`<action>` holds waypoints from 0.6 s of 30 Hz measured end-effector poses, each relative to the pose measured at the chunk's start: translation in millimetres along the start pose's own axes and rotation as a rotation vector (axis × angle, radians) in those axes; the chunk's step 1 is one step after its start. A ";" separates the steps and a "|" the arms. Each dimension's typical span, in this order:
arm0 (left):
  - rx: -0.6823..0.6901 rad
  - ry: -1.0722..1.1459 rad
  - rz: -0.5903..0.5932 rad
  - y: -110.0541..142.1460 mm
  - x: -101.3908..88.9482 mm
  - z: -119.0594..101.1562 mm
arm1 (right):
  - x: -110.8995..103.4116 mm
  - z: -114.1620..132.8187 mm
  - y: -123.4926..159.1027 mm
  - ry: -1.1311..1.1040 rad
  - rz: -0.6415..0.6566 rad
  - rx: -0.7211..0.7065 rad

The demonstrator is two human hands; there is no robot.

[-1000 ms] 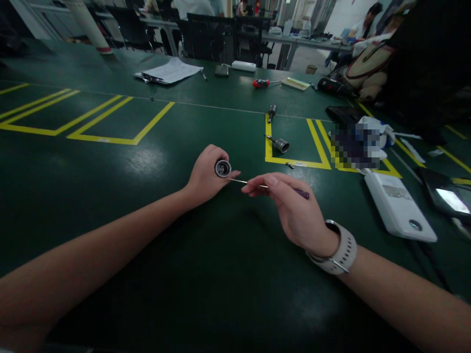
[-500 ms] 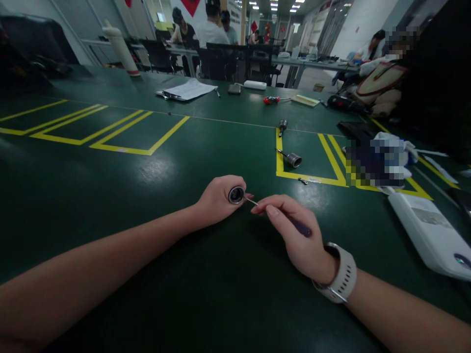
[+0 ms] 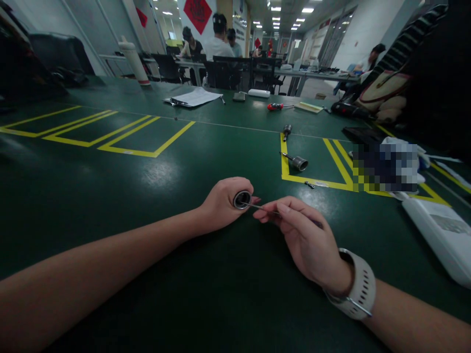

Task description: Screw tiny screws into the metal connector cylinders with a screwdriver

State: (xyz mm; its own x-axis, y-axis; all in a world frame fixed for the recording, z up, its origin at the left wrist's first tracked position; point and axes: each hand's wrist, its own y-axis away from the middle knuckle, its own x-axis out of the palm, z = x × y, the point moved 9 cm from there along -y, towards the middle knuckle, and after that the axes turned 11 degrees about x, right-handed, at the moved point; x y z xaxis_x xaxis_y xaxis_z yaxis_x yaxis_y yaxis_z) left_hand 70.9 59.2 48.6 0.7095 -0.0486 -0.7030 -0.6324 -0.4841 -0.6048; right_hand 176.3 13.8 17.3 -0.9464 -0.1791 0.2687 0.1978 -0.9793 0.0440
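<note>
My left hand (image 3: 224,203) is wrapped around a round metal hole saw (image 3: 236,205), its open rim turned toward me. Pinched in my right hand (image 3: 303,233) is a thin screwdriver (image 3: 262,207); its slim shaft reaches into the hole saw's mouth, and most of its dark handle is covered by my fingers. The tip is too small to make out inside. Beyond my hands, another hole saw (image 3: 300,163) lies on its side by the yellow tape, with a smaller one (image 3: 287,130) farther back. Small metal parts (image 3: 309,185) rest near the tape's front edge.
On the green table (image 3: 121,196) are yellow tape outlines (image 3: 154,153). Toward the back lie a clipboard with papers (image 3: 196,97), a red-handled screwdriver (image 3: 275,106) and a white bottle (image 3: 136,63). A white device (image 3: 437,235) sits at right. People sit at far desks.
The screwdriver's tip has moved from the hole saw's rim into its mouth, and my right fingers have shifted along the tool. The whole view has shifted slightly.
</note>
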 end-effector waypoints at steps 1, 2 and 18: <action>-0.010 -0.021 -0.005 0.4 -0.4 1.5 | -0.5 3.6 2.9 0.069 -0.029 -0.045; -0.017 -0.047 -0.006 0.8 -0.5 2.7 | -1.0 7.5 6.2 0.143 -0.062 -0.091; -0.006 0.003 0.011 1.4 1.0 -0.3 | -2.1 -6.6 -1.3 -0.148 0.001 0.075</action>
State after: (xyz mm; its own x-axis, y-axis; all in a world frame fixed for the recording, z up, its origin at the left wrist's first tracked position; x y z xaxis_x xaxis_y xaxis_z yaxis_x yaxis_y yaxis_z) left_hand 70.8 58.2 47.2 0.7037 -0.0568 -0.7082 -0.6383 -0.4884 -0.5950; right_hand 176.3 14.8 10.3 -0.8995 -0.1585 0.4072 0.2223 -0.9683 0.1141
